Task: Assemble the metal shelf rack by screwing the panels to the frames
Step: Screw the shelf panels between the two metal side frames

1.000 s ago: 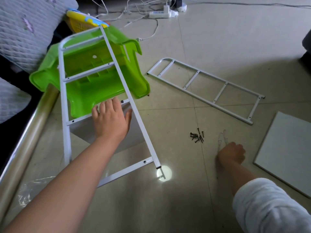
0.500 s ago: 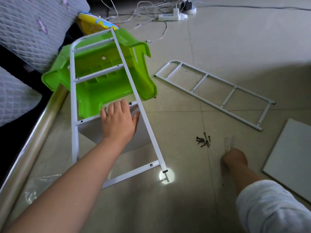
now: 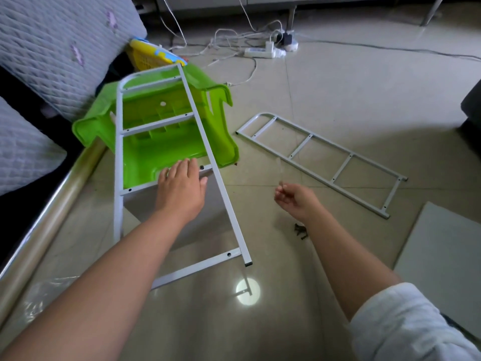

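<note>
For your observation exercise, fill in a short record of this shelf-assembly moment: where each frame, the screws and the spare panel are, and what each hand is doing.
Upright frame: white frame, leaning against the green plastic stool
Second frame: flat on the tiled floor, untouched
Screws: small dark pile on the floor, beside the right forearm
Spare panel: white panel, flat on the floor at right
Left hand: rests on a crossbar of the upright frame
Right hand: raised above the floor, fingers loosely curled; whether its grip holds a screw cannot be told
</note>
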The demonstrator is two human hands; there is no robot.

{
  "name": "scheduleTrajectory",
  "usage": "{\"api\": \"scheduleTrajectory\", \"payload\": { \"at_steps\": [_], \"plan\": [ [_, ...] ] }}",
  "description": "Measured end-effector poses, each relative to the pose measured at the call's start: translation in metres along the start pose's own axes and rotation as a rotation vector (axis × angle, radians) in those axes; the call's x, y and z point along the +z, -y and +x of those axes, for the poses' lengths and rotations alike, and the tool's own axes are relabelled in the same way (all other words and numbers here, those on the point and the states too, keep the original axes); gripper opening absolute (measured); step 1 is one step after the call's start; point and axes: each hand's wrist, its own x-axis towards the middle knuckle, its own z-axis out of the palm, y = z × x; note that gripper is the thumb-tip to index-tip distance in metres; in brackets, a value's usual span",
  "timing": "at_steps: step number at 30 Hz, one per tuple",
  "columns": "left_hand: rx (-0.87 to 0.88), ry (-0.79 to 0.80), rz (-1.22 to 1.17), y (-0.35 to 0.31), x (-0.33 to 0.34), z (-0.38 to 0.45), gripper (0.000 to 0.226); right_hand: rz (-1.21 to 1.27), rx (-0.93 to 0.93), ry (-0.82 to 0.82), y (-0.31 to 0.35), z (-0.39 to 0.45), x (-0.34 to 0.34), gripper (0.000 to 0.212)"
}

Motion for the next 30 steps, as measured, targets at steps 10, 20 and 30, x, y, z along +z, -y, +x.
{"api": "scheduleTrajectory", "payload": {
  "at_steps": [10, 20, 30],
  "plan": [
    [-0.002, 0.043, -0.047, 0.023, -0.012, -0.003, 0.039, 0.039, -0.246, 0.417, 0.031, -0.054, 0.088, 0.056],
    [0.056, -0.08, 0.044, 0.045, 0.001, -0.008, 0.047, -0.811, -0.712, 0.203, 0.017, -0.064, 0.123, 0.027],
    [0.035, -0.012, -0.062, 0.051, -0.006, -0.021, 0.08, -1.188, -0.953, 0.136, 0.01, -0.073, 0.136, 0.018]
  ]
}}
